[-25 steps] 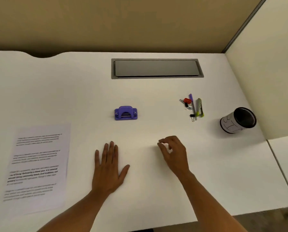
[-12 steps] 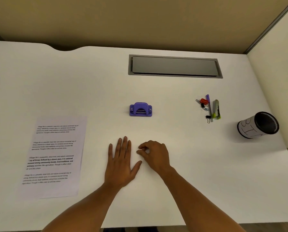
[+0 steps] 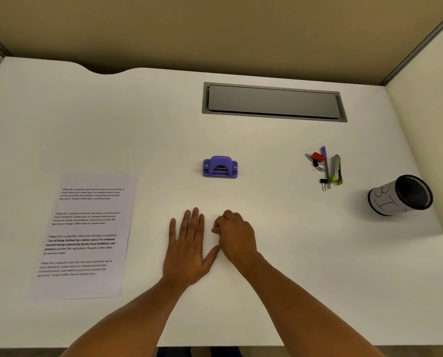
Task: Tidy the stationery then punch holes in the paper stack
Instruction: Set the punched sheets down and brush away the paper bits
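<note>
Along the left edge of the tabletop (image 3: 241, 318) we find the paper stack (image 3: 86, 235), printed side up and untouched, its sheets fanned a little at the near end. Nothing about it has changed over the last second.

Near the middle of the front edge, our left hand (image 3: 188, 249) lies flat on the surface with fingers straight, just as it lay a second ago. What did change is our right hand (image 3: 237, 238): a second ago it sat well apart from the left, out toward the stationery; now it has drawn in until it lies just beside the left, thumb nearly touching, fingers curled under and holding nothing that we can see.

Beyond the hands, toward the centre of the tabletop, the purple hole punch (image 3: 220, 167) stands where it stood.

Toward the right edge, the loose stationery (image 3: 324, 167) — pen, clips, a stapler-like tool — lies in its small heap, and the mesh pen cup (image 3: 402, 194) lies tipped on its side near the right edge.

We judge the task not begun: both hands rest at a start pose, and tidying likely means righting the cup first.
</note>
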Demonstrator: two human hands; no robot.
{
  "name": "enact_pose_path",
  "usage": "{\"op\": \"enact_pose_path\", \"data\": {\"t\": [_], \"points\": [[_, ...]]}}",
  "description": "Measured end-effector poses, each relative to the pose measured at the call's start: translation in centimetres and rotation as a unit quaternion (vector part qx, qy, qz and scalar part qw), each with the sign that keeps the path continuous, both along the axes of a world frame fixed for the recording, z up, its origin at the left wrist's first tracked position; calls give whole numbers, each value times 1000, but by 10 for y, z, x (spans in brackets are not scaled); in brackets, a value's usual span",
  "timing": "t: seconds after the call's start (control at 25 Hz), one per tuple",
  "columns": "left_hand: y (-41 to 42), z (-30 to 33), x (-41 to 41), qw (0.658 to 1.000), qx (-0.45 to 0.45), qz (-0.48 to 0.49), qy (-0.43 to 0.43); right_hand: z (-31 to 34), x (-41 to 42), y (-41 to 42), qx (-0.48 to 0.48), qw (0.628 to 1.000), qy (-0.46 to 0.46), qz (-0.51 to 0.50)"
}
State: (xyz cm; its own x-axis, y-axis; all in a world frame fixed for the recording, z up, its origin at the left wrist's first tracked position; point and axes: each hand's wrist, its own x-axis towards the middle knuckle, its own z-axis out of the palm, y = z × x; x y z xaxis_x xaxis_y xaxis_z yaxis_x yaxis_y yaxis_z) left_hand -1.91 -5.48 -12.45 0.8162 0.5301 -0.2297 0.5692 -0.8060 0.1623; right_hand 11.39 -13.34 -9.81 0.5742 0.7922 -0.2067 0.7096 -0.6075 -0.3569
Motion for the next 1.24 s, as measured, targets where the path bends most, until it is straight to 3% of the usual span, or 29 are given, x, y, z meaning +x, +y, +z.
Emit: {"op": "enact_pose_path", "data": {"t": [0.08,0.16,0.24,0.32,0.48,0.64,0.8,1.0,1.24], "points": [[0,2,1,1000,-2,-4,4,1,-5,-1,-25,999,-28,26],[1,1,0,1000,2,-6,2,5,-1,-3,-8,1000,18,-12],[1,0,-3,1000,10,-8,-7,17,18,-14,67,974,139,-166],[1,0,-4,1000,14,-14,-11,32,51,-39,158,913,194,-322],[2,-2,-6,999,24,-20,-9,74,140,-117,243,850,123,-450],[2,-2,-6,999,33,-25,-3,108,216,-185,258,808,30,-528],[2,-4,-7,999,36,-30,-12,126,253,-214,243,795,-21,-556],[2,-6,-6,999,39,-32,-18,132,275,-227,172,811,-76,-554],[2,-6,-6,998,45,-32,-19,129,288,-233,137,810,-70,-566]]}}
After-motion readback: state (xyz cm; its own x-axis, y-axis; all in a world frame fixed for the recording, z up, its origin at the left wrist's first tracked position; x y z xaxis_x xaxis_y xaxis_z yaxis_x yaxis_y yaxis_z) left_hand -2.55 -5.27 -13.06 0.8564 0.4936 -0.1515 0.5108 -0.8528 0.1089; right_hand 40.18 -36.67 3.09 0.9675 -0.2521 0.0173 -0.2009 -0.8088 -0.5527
